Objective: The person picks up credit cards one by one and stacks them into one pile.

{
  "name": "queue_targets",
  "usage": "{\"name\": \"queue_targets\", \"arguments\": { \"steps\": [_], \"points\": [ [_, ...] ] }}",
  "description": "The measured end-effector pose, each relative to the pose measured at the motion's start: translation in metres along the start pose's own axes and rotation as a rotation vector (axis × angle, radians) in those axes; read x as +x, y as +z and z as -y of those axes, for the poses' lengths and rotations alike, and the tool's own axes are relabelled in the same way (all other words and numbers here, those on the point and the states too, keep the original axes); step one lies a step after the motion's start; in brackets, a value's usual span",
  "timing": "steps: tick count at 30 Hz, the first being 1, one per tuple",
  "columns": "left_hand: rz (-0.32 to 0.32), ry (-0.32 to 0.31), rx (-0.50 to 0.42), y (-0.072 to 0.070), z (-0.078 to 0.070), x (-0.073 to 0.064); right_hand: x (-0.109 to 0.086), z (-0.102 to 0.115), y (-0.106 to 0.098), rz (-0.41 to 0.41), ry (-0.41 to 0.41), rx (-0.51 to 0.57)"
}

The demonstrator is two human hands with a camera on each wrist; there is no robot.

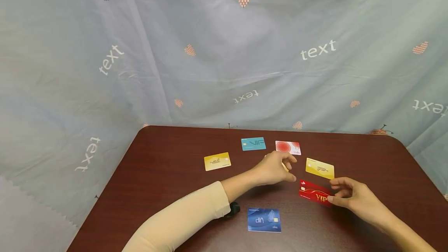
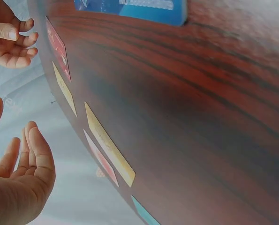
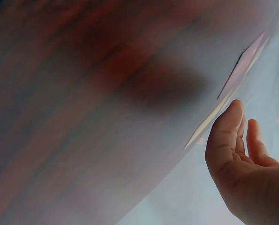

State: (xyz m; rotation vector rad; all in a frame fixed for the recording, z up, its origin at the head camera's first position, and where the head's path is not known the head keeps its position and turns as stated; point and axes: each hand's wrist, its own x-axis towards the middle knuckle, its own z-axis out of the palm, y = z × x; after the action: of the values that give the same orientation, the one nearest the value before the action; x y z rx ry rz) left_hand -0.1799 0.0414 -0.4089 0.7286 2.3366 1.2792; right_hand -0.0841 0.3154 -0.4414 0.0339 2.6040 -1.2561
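Observation:
My left hand [image 1: 273, 168] hovers over the middle of the table with loosely bent fingers and nothing between them. It mostly hides a yellow card [image 2: 109, 144], which lies flat in the left wrist view. A pink-and-white card [image 1: 287, 147] with a red circle lies just beyond those fingers. Beside the red VIP card [image 1: 310, 191] is my right hand [image 1: 355, 198]. Its thumb overlaps that card's edge in the head view, but the left wrist view shows the fingers apart and holding nothing. Another yellow card [image 1: 320, 168] lies behind the red one.
A teal card [image 1: 253, 144] lies near the back, a yellow card [image 1: 217, 161] to the left, and a blue VIP card [image 1: 264, 220] toward the front. A small black object [image 1: 233, 208] shows by the left sleeve. Patterned grey cloth [image 1: 217, 65] hangs behind the dark table [image 1: 168, 147].

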Motion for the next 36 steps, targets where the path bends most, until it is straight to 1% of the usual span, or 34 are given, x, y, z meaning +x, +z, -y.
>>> {"name": "queue_targets", "arguments": {
  "steps": [4,10,14,18,22,26,29,30,36],
  "points": [
    [0.016,-0.011,0.002,0.007,-0.003,0.003,0.000,-0.004,-0.001,0.003,0.018,0.019],
    [0.058,-0.022,0.019,0.016,-0.005,0.010,0.001,-0.010,-0.002,0.024,0.056,0.033],
    [0.074,-0.051,0.021,0.020,-0.006,0.013,0.003,-0.012,-0.001,0.026,0.071,0.015],
    [0.087,-0.074,0.061,0.024,-0.004,0.016,0.004,-0.013,0.001,0.029,0.065,-0.004],
    [0.119,-0.098,0.102,0.029,-0.001,0.018,0.005,-0.012,0.003,0.033,0.059,-0.012],
    [0.147,-0.112,0.163,0.034,0.002,0.019,0.007,-0.012,0.005,0.038,0.049,-0.001],
    [0.149,-0.118,0.205,0.038,0.003,0.020,0.008,-0.012,0.006,0.042,0.046,0.005],
    [0.147,-0.120,0.206,0.039,0.003,0.020,0.008,-0.012,0.006,0.044,0.046,0.005],
    [0.110,-0.132,0.241,0.043,0.003,0.022,0.010,-0.009,0.008,0.039,0.045,0.000]
  ]
}}
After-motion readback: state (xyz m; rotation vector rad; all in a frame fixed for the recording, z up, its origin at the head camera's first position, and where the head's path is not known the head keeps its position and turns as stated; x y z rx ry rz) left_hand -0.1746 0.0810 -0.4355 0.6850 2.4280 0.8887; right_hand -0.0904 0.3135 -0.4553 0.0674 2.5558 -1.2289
